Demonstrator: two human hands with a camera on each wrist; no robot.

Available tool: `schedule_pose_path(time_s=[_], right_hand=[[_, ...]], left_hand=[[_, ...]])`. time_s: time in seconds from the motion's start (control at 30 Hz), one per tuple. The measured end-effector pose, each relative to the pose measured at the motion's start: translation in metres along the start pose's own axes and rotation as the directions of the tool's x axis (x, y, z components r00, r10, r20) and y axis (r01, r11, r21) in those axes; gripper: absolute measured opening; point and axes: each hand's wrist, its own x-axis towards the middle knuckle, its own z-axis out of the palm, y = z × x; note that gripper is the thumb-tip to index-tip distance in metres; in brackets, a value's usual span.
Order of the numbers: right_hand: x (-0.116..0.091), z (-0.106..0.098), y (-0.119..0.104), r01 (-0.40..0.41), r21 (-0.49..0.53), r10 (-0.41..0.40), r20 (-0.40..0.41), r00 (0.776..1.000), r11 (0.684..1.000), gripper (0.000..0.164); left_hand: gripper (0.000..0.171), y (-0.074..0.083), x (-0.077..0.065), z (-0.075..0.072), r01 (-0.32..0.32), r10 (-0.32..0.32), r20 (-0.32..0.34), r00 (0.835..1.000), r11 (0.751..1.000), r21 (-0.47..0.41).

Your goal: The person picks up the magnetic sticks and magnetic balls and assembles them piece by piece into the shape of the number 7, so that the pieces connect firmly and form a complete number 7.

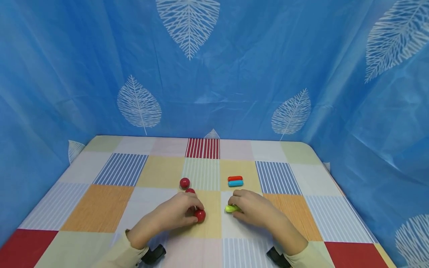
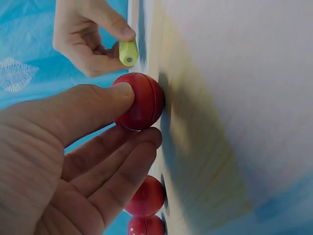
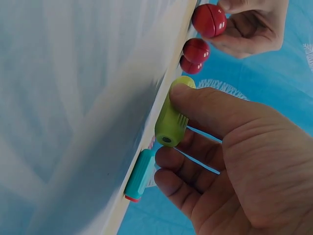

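My left hand (image 1: pixel 175 211) pinches a shiny red ball (image 2: pixel 142 100) between thumb and fingertips, low over the cloth; a thin seam runs round the ball. Two more red balls, the farther one (image 1: pixel 184 182) and the nearer one (image 1: pixel 190 191), lie just beyond that hand, the nearer partly hidden by it. To the right, my right hand (image 1: pixel 253 208) holds a stubby yellow-green marker (image 3: pixel 171 117) between thumb and fingers, close to the tabletop. Beyond it, a blue marker (image 1: pixel 235 183) and a red marker (image 1: pixel 235 178) lie side by side.
A patchwork-patterned cloth (image 1: pixel 114 208) covers the table. Blue curtains (image 1: pixel 214 74) with white leaf prints stand behind it and along both sides. A dark strap piece (image 1: pixel 153 254) sits at the left wrist, another (image 1: pixel 278 257) at the right.
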Motion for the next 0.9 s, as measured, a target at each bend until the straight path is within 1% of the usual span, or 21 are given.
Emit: schedule_pose_path(time_s=[0.23,0.5,0.9], right_hand=[[0.003,-0.002,-0.009,0.021,0.043,-0.022,0.01,1.0,0.999,0.013],[0.007,0.002,-0.019,0.067,0.046,-0.067,0.009,0.998,0.997,0.013],[0.012,0.004,-0.036,0.095,0.042,-0.096,0.033,0.995,0.995,0.011]], left_hand=[[0.018,0.0,0.0,0.002,-0.041,0.04,-0.031,0.999,0.999,-0.018],[0.021,0.002,0.0,0.002,-0.02,0.02,-0.003,1.0,0.999,-0.039],[0.02,0.004,0.0,0.002,-0.048,0.048,0.015,0.999,0.998,-0.028]])
